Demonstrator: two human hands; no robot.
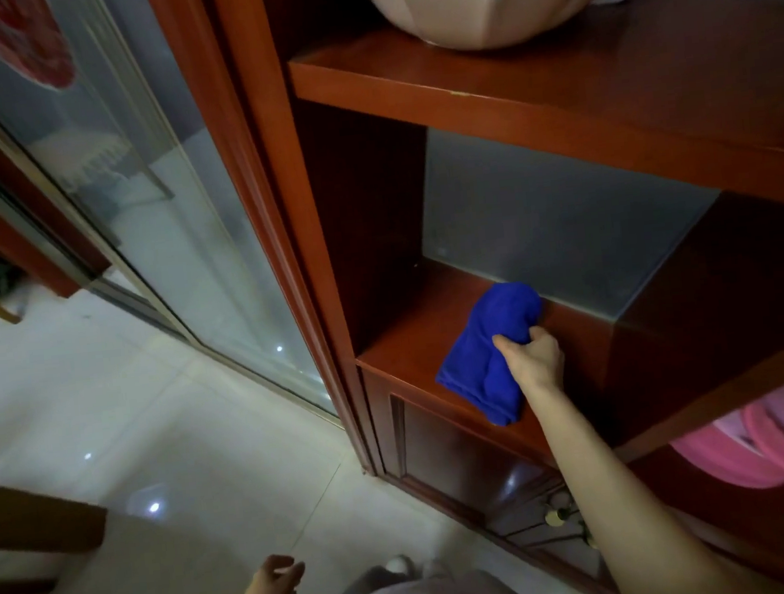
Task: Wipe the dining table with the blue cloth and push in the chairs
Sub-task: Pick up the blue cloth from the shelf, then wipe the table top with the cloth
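cabinet (553, 104): red-brown wood with open shelves, fills the right half; a frosted grey panel backs the middle bay.
floor (103, 396): pale glossy tiles with small light spots, at left and bottom.
glass door (155, 200): just left of the cabinet, in a wooden frame, with reflections across it.
bowl (472, 6): pale with a scalloped rim, on the upper shelf above the cloth, another dish nested inside; its top is cut off.
tubs (778, 446): pink, stacked in the lower right bay, partly cut off at the edge.
brown wood (28, 518): dark slab at the lower left edge; table or chair, cannot tell.
knobs (557, 515): small brass ones on the lower cabinet front, beside the right forearm.
cloth (491, 349): blue, bunched, lying on the middle shelf, its near end at the shelf's front edge.
hidden: the right fingertips are buried in the cloth's folds; the room past the glass is blurred.
right hand (534, 355): arm stretched forward from lower right, thumb and curled fingers grasping the cloth's right side.
left hand (271, 583): low by the body, fingers loosely curled, released, holding nothing.
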